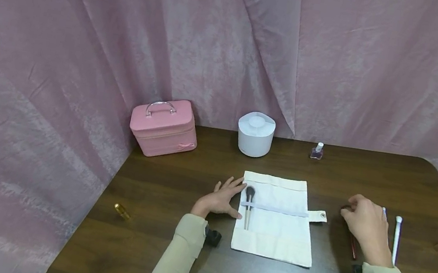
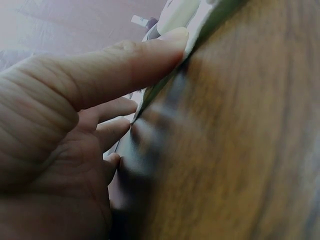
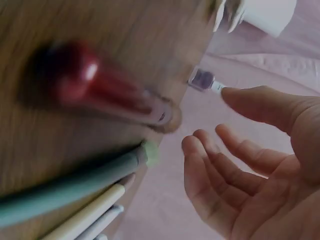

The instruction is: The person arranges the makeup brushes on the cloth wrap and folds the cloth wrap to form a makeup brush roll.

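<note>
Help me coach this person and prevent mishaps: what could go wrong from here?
The left hand touches the left edge of the white fabric brush roll; a tug might shift it and the dark-bristled brush under its pale cross-band. The right hand is close to the glossy red-handled brush without a visible grip, so a clumsy pinch might send it rolling, perhaps into the slim white brush nearby.

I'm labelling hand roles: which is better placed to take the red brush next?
Likely the right hand: it's beside the red brush; the left hand touches the white pouch, farther away.
</note>
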Demonstrator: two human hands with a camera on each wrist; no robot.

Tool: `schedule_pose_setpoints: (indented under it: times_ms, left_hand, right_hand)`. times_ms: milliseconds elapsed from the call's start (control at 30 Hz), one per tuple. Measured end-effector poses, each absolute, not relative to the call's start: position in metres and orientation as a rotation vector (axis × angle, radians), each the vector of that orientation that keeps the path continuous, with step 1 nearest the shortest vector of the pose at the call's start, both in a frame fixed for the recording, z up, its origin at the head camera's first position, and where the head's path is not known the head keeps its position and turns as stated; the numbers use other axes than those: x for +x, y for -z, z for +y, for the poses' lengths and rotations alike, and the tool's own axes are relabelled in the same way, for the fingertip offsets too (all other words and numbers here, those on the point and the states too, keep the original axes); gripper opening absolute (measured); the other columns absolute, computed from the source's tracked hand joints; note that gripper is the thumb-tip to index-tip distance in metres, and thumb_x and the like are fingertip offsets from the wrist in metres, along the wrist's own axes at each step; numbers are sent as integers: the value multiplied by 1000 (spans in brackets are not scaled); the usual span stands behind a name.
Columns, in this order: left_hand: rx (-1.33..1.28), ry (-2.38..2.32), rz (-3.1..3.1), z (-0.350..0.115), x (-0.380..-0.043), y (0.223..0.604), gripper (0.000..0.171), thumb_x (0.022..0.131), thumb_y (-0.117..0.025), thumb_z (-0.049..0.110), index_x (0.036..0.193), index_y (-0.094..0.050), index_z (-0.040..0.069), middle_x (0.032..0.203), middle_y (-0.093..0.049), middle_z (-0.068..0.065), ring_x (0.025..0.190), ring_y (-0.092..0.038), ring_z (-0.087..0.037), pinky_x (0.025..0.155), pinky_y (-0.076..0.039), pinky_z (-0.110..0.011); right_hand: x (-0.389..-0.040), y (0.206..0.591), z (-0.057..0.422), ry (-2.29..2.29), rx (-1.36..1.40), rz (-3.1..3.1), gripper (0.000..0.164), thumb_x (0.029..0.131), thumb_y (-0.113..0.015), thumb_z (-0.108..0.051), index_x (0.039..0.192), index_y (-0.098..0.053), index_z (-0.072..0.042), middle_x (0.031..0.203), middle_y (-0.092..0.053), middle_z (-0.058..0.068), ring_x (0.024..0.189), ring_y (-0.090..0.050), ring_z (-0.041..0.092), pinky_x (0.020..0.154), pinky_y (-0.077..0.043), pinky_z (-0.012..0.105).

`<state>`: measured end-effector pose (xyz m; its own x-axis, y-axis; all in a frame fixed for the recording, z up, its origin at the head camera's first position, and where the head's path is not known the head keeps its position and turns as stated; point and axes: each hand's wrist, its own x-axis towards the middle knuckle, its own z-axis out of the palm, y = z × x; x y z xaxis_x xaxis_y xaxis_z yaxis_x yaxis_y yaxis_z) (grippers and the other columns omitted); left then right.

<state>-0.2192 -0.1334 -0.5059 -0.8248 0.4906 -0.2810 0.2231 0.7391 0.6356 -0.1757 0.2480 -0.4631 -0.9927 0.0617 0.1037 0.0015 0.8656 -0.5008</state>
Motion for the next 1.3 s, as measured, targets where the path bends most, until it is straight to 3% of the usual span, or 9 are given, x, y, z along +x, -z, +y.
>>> schedule_pose_setpoints:
  times_ms: [133, 267, 367, 467, 767, 967, 1067, 1233, 1300]
  left_hand:
    - [560, -833, 2505, -135, -220, 507, 97, 83, -86, 22, 161, -28, 13, 170, -8, -1, 155, 4, -27, 120, 4, -56]
    - [562, -824, 2509, -135, -220, 508, 98, 83, -86, 23, 161, -28, 14, 170, -8, 0, 155, 4, -26, 120, 4, -56]
    - [560, -833, 2505, -135, -220, 508, 98, 82, -87, 23, 161, -29, 14, 170, -8, 1, 155, 4, -25, 120, 4, -55]
    - [553, -844, 2501, -134, -221, 508, 98, 81, -87, 23, 161, -30, 14, 170, -9, 1, 155, 3, -25, 120, 3, -55]
    - [542, -839, 2496, -134, -221, 508, 98, 82, -87, 22, 161, -30, 15, 170, -9, 2, 155, 4, -24, 120, 4, -54]
    - [542, -843, 2500, -134, -220, 506, 98, 81, -87, 22, 161, -30, 15, 170, -9, 1, 155, 4, -25, 120, 4, -55]
    - [544, -837, 2502, -134, -220, 506, 98, 82, -87, 22, 161, -29, 15, 170, -9, 2, 155, 4, -24, 120, 5, -55]
    - [555, -851, 2501, -134, -220, 507, 98, 82, -87, 22, 161, -30, 14, 170, -9, 1, 155, 4, -25, 120, 5, -55]
    - [553, -850, 2499, -134, -220, 507, 98, 82, -87, 22, 161, -29, 14, 170, -9, 1, 155, 4, -25, 120, 5, -55]
  right_hand:
    - [-174, 464, 253, -721, -89, -2957, 30, 87, -65, -8, 110, -64, 11, 102, -66, 34, 81, -61, 53, 57, -44, 59]
    - [-173, 467, 257, -707, -83, -3001, 10, 86, -66, -8, 83, -62, 2, 79, -62, 24, 68, -56, 40, 52, -42, 53]
    - [-173, 467, 259, -698, -80, -3041, 21, 85, -66, -6, 69, -53, -8, 75, -58, 20, 64, -50, 32, 51, -39, 48]
    - [-173, 468, 259, -691, -83, -3070, 25, 83, -67, -4, 65, -51, -10, 77, -59, 21, 64, -48, 30, 52, -40, 47]
    - [-176, 470, 256, -672, -71, -3092, 30, 83, -69, -7, 65, -46, -9, 64, -47, 8, 62, -46, 28, 53, -37, 43]
    - [-180, 467, 256, -732, -7, -3076, 21, 82, -69, -7, 64, -58, -4, 64, -53, 7, 62, -48, 27, 54, -37, 39]
    - [-182, 464, 254, -768, -11, -3067, 15, 83, -69, -8, 74, -67, 3, 69, -61, 12, 65, -54, 31, 56, -42, 42]
    - [-184, 463, 252, -845, 9, -3012, 24, 84, -72, -11, 92, -72, 11, 84, -72, 23, 84, -63, 50, 69, -49, 56]
    - [-184, 462, 250, -918, -3, -2992, 26, 85, -72, -12, 94, -71, 12, 86, -72, 23, 82, -65, 47, 67, -50, 53]
